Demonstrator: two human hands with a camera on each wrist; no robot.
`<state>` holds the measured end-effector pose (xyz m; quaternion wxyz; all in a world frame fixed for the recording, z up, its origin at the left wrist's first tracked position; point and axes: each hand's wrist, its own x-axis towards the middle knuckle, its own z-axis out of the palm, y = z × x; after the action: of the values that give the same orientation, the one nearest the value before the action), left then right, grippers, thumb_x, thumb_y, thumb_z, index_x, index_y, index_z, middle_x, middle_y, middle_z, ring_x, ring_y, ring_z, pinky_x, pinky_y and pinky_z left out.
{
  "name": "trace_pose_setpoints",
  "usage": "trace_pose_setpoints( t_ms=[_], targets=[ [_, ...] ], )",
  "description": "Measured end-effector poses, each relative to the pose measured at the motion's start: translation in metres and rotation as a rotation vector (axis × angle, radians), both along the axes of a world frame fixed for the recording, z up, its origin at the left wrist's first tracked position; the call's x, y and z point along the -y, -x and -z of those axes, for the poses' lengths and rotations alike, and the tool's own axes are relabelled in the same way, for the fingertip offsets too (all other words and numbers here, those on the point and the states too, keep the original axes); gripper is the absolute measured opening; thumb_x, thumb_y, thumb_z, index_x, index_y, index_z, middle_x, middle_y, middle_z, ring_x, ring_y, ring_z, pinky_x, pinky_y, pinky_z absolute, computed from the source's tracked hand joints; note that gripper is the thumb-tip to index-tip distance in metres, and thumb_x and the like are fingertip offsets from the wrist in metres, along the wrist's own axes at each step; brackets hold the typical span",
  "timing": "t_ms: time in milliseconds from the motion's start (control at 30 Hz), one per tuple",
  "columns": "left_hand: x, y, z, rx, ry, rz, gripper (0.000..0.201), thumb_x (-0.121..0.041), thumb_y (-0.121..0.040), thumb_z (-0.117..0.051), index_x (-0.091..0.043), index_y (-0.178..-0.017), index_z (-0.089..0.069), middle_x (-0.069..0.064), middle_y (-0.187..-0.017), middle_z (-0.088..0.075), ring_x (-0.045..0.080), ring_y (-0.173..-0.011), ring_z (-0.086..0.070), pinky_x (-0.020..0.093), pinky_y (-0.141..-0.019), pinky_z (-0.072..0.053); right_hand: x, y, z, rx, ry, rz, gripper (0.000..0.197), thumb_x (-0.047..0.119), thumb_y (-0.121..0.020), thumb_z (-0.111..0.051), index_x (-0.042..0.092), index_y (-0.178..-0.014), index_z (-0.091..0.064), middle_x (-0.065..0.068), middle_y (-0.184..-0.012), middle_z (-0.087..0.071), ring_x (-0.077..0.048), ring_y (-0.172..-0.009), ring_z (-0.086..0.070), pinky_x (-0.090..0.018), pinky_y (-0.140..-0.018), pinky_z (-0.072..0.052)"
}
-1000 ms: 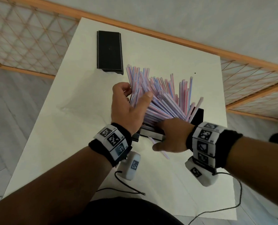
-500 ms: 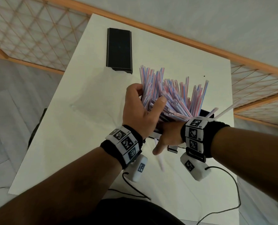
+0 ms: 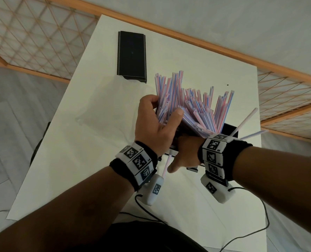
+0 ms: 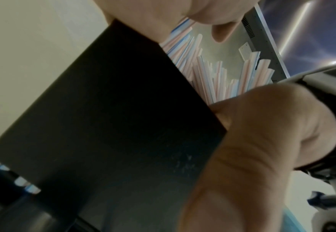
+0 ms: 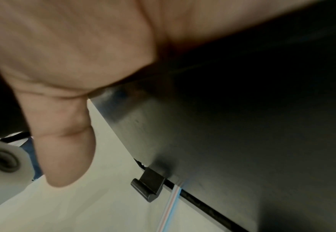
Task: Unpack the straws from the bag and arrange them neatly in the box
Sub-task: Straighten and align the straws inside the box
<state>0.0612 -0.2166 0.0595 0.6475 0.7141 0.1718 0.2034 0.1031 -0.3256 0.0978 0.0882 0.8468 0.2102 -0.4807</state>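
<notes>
- Striped straws (image 3: 193, 108) bristle upward from a tilted black box (image 4: 111, 125) held above the white desk (image 3: 89, 142).
- Left hand (image 3: 154, 124) grasps part of the bundle — thumb across it.
- Right hand (image 3: 185, 153) grips the box's near end.
- Black lid (image 3: 132, 55) lies farther back.

We see white straws (image 3: 193, 106) striped lengthwise in pink and blue, standing in a plain black box (image 3: 230, 130) on a white counter (image 3: 96, 142). A second black box (image 3: 132, 55), equally unpatterned, lies farther off. Our wristbands (image 3: 138, 160) are black, carrying white tiles printed with black square-code patterns; the railing (image 3: 223, 51) is orange-brown wood.
</notes>
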Motion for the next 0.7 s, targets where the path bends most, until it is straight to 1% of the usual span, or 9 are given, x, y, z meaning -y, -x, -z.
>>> trace_pose_setpoints(
  t_ms=[100,133,233,300,333,400,467,600,700],
  targets=[
    [-0.0003,0.0002,0.0014,0.005,-0.019,0.0,0.061,-0.055,-0.08,-0.064,-0.009,-0.117,-0.05,0.006,-0.111,-0.061,0.006,-0.096,-0.064,0.009,-0.076,-0.048,-0.0011,0.0004,0.0003,-0.003,0.009,0.03,0.056,0.056,-0.07,-0.08,0.014,-0.104,-0.063,-0.001,-0.103,-0.068,-0.022,-0.092,-0.061,-0.033,-0.085,-0.05],
    [-0.0006,0.0002,0.0016,0.006,-0.024,-0.001,0.061,-0.055,-0.08,-0.064,-0.009,-0.117,-0.05,0.007,-0.111,-0.061,0.008,-0.097,-0.064,0.009,-0.076,-0.048,-0.0009,0.0004,0.0006,-0.003,0.018,0.037,0.056,0.056,-0.07,-0.08,0.013,-0.103,-0.064,-0.002,-0.102,-0.069,-0.022,-0.09,-0.062,-0.033,-0.083,-0.05],
    [-0.0014,0.0002,0.0029,0.006,-0.042,-0.003,0.062,-0.056,-0.08,-0.063,-0.008,-0.117,-0.05,0.007,-0.111,-0.062,0.015,-0.099,-0.065,0.016,-0.079,-0.051,-0.0003,0.0003,0.0002,-0.012,0.019,0.074,0.067,0.059,-0.067,-0.08,0.012,-0.112,-0.065,-0.002,-0.108,-0.07,-0.024,-0.1,-0.063,-0.035,-0.089,-0.05],
    [-0.0016,0.0003,0.0035,0.003,-0.048,-0.004,0.062,-0.056,-0.08,-0.063,-0.008,-0.116,-0.051,0.007,-0.11,-0.062,0.016,-0.099,-0.065,0.02,-0.081,-0.052,0.0004,-0.0001,0.0003,-0.02,0.012,0.099,0.061,0.058,-0.068,-0.08,0.014,-0.105,-0.06,0.002,-0.098,-0.066,-0.023,-0.095,-0.059,-0.033,-0.084,-0.045],
    [-0.0017,0.0001,0.0035,0.002,-0.05,-0.006,0.061,-0.056,-0.08,-0.063,-0.008,-0.116,-0.051,0.007,-0.11,-0.062,0.016,-0.099,-0.064,0.019,-0.081,-0.051,0.0007,-0.0001,0.0003,-0.027,0.011,0.106,0.059,0.057,-0.069,-0.08,0.016,-0.107,-0.06,0.003,-0.096,-0.064,-0.023,-0.093,-0.057,-0.032,-0.083,-0.043],
    [-0.0018,-0.0002,0.0037,0.004,-0.047,-0.008,0.061,-0.056,-0.081,-0.063,-0.008,-0.116,-0.051,0.007,-0.111,-0.062,0.015,-0.099,-0.063,0.015,-0.081,-0.049,0.0006,-0.0002,0.0007,-0.039,0.008,0.118,0.067,0.056,-0.07,-0.08,0.014,-0.119,-0.062,0.0,-0.106,-0.065,-0.024,-0.099,-0.058,-0.032,-0.086,-0.045],
    [-0.0017,-0.0002,0.0041,0.007,-0.041,-0.007,0.061,-0.056,-0.081,-0.063,-0.008,-0.116,-0.051,0.008,-0.111,-0.062,0.016,-0.1,-0.064,0.017,-0.082,-0.05,0.0001,0.0001,0.0013,-0.032,0.001,0.123,0.072,0.055,-0.07,-0.081,0.013,-0.125,-0.061,-0.004,-0.116,-0.066,-0.025,-0.106,-0.059,-0.034,-0.091,-0.046],
    [-0.0016,0.0001,0.0047,0.003,-0.039,-0.003,0.059,-0.056,-0.081,-0.064,-0.009,-0.115,-0.051,0.007,-0.11,-0.062,0.017,-0.099,-0.064,0.021,-0.082,-0.052,-0.0001,0.0006,0.0045,-0.004,-0.011,0.093,0.07,0.055,-0.067,-0.082,0.015,-0.121,-0.064,0.0,-0.109,-0.067,-0.023,-0.101,-0.059,-0.034,-0.094,-0.047],
    [-0.0016,0.0003,0.0044,0.002,-0.041,0.002,0.057,-0.056,-0.081,-0.064,-0.013,-0.114,-0.05,0.006,-0.11,-0.061,0.016,-0.099,-0.064,0.02,-0.081,-0.052,-0.0007,0.0016,0.009,0.026,-0.031,0.068,0.075,0.06,-0.063,-0.079,0.02,-0.125,-0.064,0.0,-0.117,-0.068,-0.024,-0.109,-0.061,-0.041,-0.1,-0.048]
  ],
)
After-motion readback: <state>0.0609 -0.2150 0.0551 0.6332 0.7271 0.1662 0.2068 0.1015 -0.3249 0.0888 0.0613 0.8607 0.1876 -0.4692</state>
